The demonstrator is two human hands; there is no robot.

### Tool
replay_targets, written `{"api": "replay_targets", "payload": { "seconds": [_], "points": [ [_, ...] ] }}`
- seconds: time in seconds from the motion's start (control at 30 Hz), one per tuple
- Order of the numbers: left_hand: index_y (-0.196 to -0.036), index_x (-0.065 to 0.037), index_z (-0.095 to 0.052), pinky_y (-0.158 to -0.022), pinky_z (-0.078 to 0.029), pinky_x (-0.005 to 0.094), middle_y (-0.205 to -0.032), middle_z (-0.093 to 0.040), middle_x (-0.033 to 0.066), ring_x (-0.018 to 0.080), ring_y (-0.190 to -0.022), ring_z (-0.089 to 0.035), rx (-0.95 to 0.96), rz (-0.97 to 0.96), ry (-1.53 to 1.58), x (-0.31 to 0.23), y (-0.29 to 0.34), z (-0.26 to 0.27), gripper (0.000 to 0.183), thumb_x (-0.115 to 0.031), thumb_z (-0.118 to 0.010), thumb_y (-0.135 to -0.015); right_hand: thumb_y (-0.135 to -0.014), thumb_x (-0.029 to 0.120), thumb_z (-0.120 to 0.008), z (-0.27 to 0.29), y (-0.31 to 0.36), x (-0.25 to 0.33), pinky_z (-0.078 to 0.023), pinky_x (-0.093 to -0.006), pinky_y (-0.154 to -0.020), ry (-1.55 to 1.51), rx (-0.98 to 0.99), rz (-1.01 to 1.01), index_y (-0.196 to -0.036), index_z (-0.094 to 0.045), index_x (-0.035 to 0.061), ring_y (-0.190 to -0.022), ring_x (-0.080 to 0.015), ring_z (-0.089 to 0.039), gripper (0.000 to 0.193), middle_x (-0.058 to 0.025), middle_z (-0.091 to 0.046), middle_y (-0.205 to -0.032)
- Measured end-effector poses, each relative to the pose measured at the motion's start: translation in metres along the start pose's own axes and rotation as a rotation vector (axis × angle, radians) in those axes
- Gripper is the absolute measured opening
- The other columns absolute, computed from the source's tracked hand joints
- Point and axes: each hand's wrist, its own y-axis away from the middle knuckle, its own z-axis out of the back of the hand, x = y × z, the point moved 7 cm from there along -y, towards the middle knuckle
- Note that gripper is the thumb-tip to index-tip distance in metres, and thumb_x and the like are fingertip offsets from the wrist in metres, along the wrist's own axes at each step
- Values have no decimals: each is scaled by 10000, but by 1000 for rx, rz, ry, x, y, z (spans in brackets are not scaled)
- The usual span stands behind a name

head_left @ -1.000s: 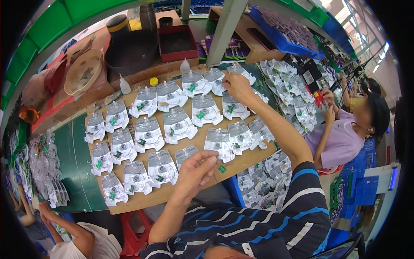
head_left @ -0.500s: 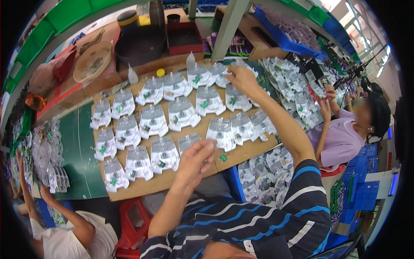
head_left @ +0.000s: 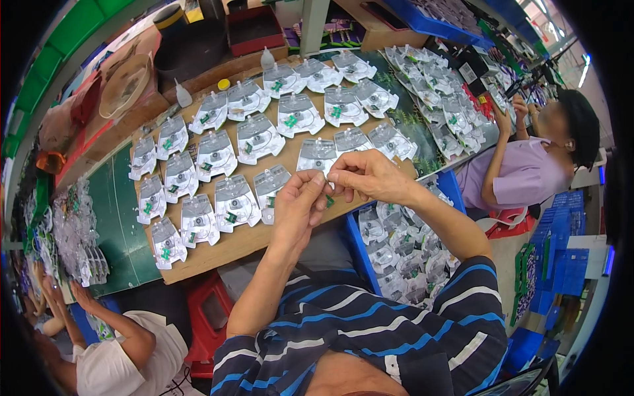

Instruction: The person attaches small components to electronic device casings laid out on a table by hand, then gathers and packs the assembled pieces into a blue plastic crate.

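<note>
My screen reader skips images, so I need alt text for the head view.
Both hands, left hand and right hand, meet over a wooden board covered with rows of clear plastic packs, pinching a small green part.

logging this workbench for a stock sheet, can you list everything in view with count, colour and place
clear plastic packs: about two dozen, clear with small green parts, in rows on the board
wooden board: one, tan, middle of the bench
small green part: one, green, pinched between both hands
loose packs: many, clear, heaped on the bench to the right
packs in bin: many, clear, blue bin under the right forearm
squeeze bottles: two, white, behind the board
red tray: one, red, far edge of the bench
person in purple: one, seated right
person in white: one, lower left
left hand: grip on the green part
right hand: grip on the same part
</note>
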Motion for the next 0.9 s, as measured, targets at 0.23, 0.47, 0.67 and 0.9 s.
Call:
{"api": "replay_targets", "payload": {
  "seconds": [0.23, 0.47, 0.67, 0.9],
  "points": [
    [-1077, -43, -603, -409, -294, 154, -764, -609, -5, 12, -541, -441, 2, -42, -213, 0, 2, -12, 210, -240, -630, -1007, -978, 352, -652, 7, 8, -29, -455, -194, -448, -209, 72, -217, -929, -710, 39, -596, -90, -667, 323, -41, -704, -781],
    [-1110, -46, -598, -404, -277, 158, -725, -593, -6, 14, -531, -436, 24, -15, -210, 3, -5, -16, 228, -249, -625, -1010, -970, 280, -660, 6, 12, -46, -466, -198, -468, -422, 43, -199, -967, -700, 7, -598, -95, -658, 275, -60, -698, -795],
    [-1218, -15, -542, -396, -271, 164, -705, -566, 11, 32, -523, -417, 90, 121, -115, 16, -7, -19, 274, -183, -605, -1010, -956, 138, -663, 18, 26, -18, -521, -251, -588, -29, -334, 142, -1029, -643, -60, -640, -94, -647, 212, -53, -681, -809],
    [-1199, -5, -568, -412, -279, 159, -767, -586, 38, 33, -562, -431, 167, 181, -101, 14, -5, -22, 243, -148, -596, -1005, -903, 162, -685, 92, -20, -8, -528, -341, -658, 553, -629, 350, -1004, -703, 18, -716, -220, -669, 177, -98, -688, -840]
  ]
}}
